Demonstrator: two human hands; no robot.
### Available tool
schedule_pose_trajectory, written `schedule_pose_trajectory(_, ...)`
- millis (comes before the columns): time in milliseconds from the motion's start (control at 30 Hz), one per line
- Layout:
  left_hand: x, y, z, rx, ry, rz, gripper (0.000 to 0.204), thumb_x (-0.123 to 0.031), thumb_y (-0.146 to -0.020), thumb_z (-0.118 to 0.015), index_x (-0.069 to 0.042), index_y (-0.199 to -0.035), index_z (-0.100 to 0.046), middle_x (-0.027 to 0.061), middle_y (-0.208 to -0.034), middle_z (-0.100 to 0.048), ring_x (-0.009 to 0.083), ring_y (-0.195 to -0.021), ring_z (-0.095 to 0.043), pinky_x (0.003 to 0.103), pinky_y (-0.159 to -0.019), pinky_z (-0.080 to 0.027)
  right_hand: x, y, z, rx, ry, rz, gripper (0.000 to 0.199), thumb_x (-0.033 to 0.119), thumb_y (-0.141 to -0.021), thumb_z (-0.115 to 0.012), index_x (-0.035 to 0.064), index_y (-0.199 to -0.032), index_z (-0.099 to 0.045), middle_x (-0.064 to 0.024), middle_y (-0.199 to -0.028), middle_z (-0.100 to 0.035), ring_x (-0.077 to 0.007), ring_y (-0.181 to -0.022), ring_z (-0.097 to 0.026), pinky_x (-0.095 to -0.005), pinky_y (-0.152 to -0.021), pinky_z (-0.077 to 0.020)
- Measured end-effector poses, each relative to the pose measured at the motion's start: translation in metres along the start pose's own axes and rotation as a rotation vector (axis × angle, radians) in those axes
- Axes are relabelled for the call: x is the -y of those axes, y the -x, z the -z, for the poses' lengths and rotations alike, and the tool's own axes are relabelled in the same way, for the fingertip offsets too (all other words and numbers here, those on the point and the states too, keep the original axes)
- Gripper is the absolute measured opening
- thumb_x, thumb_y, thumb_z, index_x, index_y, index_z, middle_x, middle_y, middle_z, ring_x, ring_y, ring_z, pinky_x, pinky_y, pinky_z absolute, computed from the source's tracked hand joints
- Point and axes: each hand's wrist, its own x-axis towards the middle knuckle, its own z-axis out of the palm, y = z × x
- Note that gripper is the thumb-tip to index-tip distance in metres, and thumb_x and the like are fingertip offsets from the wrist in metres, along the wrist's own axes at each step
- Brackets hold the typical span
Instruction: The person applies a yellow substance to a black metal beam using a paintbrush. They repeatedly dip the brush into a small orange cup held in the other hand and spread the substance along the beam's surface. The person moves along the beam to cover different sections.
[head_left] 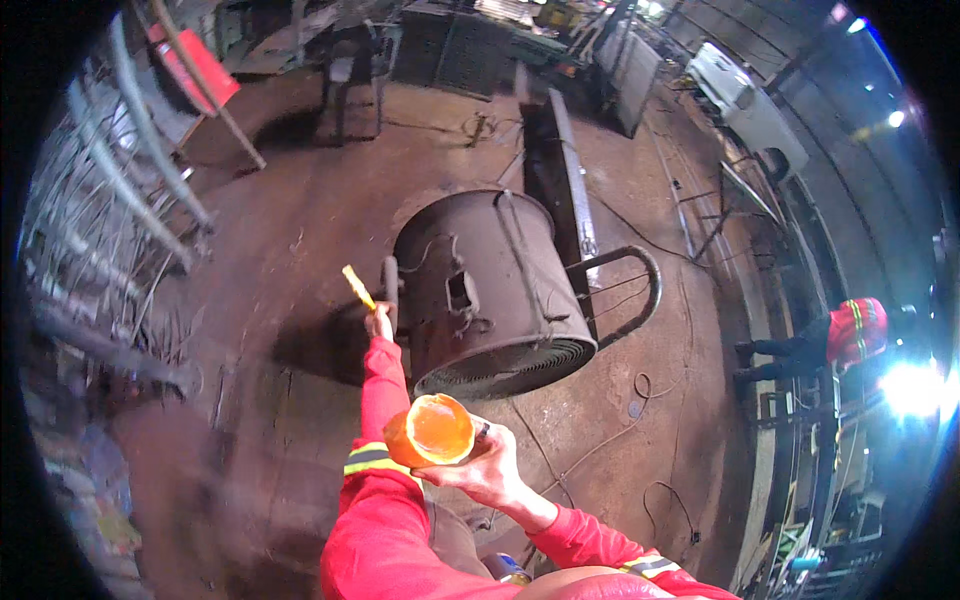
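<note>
My left hand [379, 322] is stretched out at the left side of a large drum fan [490, 270], closed around a paintbrush [357, 286] whose head is coated yellow-orange and points away to the upper left. In my right hand [492, 468], close to my body, is an orange-coated cup [442, 428], its round mouth tilted into view. The depth of paint inside cannot be made out. The fan has a dark, brownish cylindrical housing with a square cutout, a round wire grille at the near end and a bent tube handle [650, 290] on the right.
Behind the fan lies a long metal beam [570, 160]. Cables [575, 465] trail over the brown floor. Metal tubes and rods [120, 190] crowd the left. A co-worker in a red reflective jacket [858, 330] is at the right, near a glaring light [915, 388].
</note>
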Motion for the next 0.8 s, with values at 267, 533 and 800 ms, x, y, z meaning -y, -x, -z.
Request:
schedule_pose_trajectory(267, -0.047, -0.082, 0.025, 0.146, 0.04, -0.145, 0.026, -0.024, -0.069, -0.055, -0.002, -0.057, -0.064, 0.0055, -0.061, -0.062, 0.0177, -0.061, -0.055, 0.032, -0.062, -0.042, -0.007, -0.039, 0.001, -0.067, -0.064, 0.04, 0.054, 0.012, -0.068, -0.088, -0.0012, -0.114, -0.064, -0.0036, -0.104, -0.069, -0.0075, -0.096, -0.061, -0.0252, -0.092, -0.046)
schedule_pose_trajectory(533, -0.052, -0.053, 0.032, 0.043, 0.055, -0.07, 0.028, -0.023, -0.068, -0.054, -0.001, -0.053, -0.061, 0.0071, -0.057, -0.06, 0.0185, -0.057, -0.054, 0.032, -0.06, -0.042, -0.011, -0.017, 0.013, -0.013, -0.031, 0.034, 0.049, 0.011, -0.07, -0.086, -0.0012, -0.113, -0.065, -0.0038, -0.105, -0.069, -0.0078, -0.096, -0.061, -0.0252, -0.091, -0.0458)
schedule_pose_trajectory(800, -0.046, -0.034, 0.047, -0.029, 0.003, -0.048, 0.028, -0.024, -0.065, -0.055, 0.0, -0.052, -0.061, 0.006, -0.056, -0.056, 0.0188, -0.059, -0.053, 0.033, -0.058, -0.04, 0.008, -0.013, 0.045, -0.056, 0.002, 0.062, 0.048, 0.015, -0.067, -0.088, 0.0013, -0.109, -0.067, -0.0038, -0.103, -0.069, -0.0096, -0.098, -0.061, -0.0284, -0.092, -0.046)
